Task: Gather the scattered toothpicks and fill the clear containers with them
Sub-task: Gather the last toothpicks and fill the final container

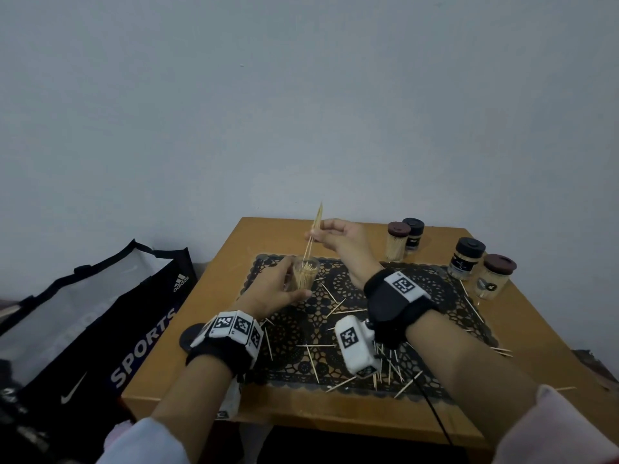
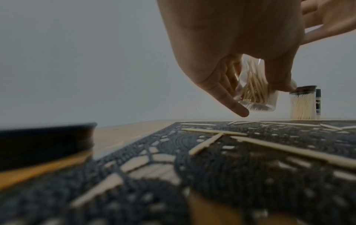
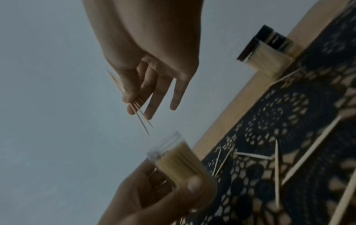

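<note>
My left hand (image 1: pixel 278 289) grips an open clear container (image 1: pixel 305 274) half full of toothpicks, lifted off the black lace mat (image 1: pixel 418 333); the same container (image 2: pixel 254 92) shows between thumb and fingers in the left wrist view. My right hand (image 1: pixel 335 236) pinches a small bunch of toothpicks (image 1: pixel 313 234) between thumb and fingers, their tips pointing down just above the container's mouth (image 3: pixel 163 138). The bunch (image 3: pixel 138 109) hangs a short way above the rim. Several loose toothpicks (image 1: pixel 388 366) lie scattered over the mat.
Two pairs of capped, filled containers stand at the back right: one pair (image 1: pixel 403 239), another (image 1: pixel 479 266). A black lid (image 1: pixel 191 336) lies on the wooden table (image 1: pixel 187 373) at the mat's left. A black sports bag (image 1: pixel 100 323) stands left of the table.
</note>
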Tool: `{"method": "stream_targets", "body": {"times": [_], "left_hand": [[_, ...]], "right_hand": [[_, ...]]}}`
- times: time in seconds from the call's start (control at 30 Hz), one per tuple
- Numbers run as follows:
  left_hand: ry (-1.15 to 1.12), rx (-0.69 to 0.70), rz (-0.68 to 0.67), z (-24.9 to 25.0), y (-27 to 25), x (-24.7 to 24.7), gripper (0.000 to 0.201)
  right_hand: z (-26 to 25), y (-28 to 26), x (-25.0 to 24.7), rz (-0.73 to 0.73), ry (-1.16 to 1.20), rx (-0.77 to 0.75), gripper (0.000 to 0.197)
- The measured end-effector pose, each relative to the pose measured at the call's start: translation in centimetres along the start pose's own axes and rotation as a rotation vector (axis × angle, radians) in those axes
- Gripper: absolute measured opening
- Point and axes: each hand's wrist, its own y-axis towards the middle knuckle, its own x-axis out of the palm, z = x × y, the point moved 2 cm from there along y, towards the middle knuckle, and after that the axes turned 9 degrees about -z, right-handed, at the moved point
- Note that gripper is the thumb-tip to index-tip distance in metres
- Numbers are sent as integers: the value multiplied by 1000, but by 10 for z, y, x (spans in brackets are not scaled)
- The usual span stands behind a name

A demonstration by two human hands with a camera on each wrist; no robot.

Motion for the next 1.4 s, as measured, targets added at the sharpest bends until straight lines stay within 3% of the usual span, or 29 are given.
{"method": "stream_targets", "body": {"times": [0.2, 0.33, 0.43, 0.53, 0.63, 0.9, 1.07, 1.4], "left_hand": [[17, -27, 88, 1, 0, -2, 49], [25, -13, 87, 0, 0, -2, 47], [16, -3, 52, 0, 1, 0, 52], [53, 6, 28, 2, 1, 0, 51], [102, 18, 16, 3, 2, 2, 55], [54, 0, 35, 1, 2, 1, 70], [29, -15, 42, 5, 1, -1, 58], [80, -42, 9, 1, 0, -1, 61]], "right_hand": [[28, -2, 12, -117, -114, 120, 17], [26, 0, 9, -135, -90, 64, 11], [27, 3, 9, -113, -97, 32, 23], [31, 4, 15, -250, -236, 44, 40], [36, 1, 23, -355, -407, 2, 38], [39, 5, 19, -136, -339, -47, 21], [40, 3, 7, -58, -292, -8, 18], [30, 1, -7, -60, -308, 125, 10]]}}
